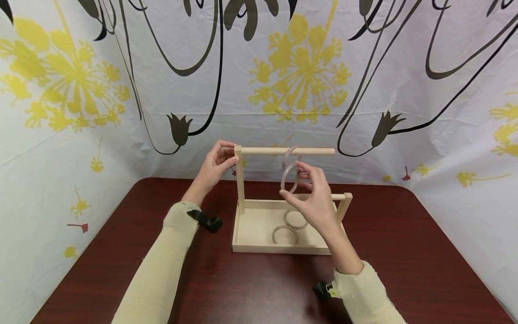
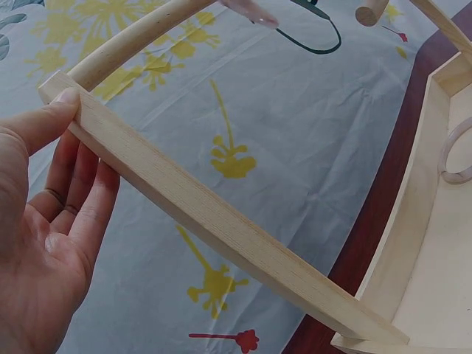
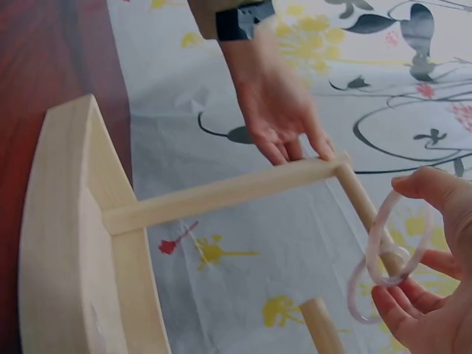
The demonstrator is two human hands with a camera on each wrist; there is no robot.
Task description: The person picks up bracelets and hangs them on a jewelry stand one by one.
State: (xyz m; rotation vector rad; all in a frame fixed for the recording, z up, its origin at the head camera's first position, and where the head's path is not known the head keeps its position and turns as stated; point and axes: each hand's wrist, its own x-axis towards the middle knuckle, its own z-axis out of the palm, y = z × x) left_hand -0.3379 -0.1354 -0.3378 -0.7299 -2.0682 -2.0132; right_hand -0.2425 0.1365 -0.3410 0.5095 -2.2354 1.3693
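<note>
A light wooden bangle stand (image 1: pixel 240 180) has a tall post and an upper rod (image 1: pixel 259 151). My left hand (image 1: pixel 214 168) pinches the top of that post, thumb on the near face in the left wrist view. My right hand (image 1: pixel 315 193) holds a pale pinkish, translucent bangle (image 1: pixel 283 181) between thumb and fingertips, just below and in front of the rod. Another such bangle (image 3: pixel 352 295) hangs on the upper rod, right behind the held one. Two more lie in the stand's tray: a front bangle (image 1: pixel 274 236) and a rear bangle (image 1: pixel 286 220).
A shorter post (image 1: pixel 344 209) at the tray's right carries a lower rod (image 1: pixel 339 196), partly behind my right hand. The tray (image 1: pixel 275 249) stands on a dark red-brown table (image 1: pixel 210 279). A patterned cloth (image 1: pixel 226 99) hangs close behind it.
</note>
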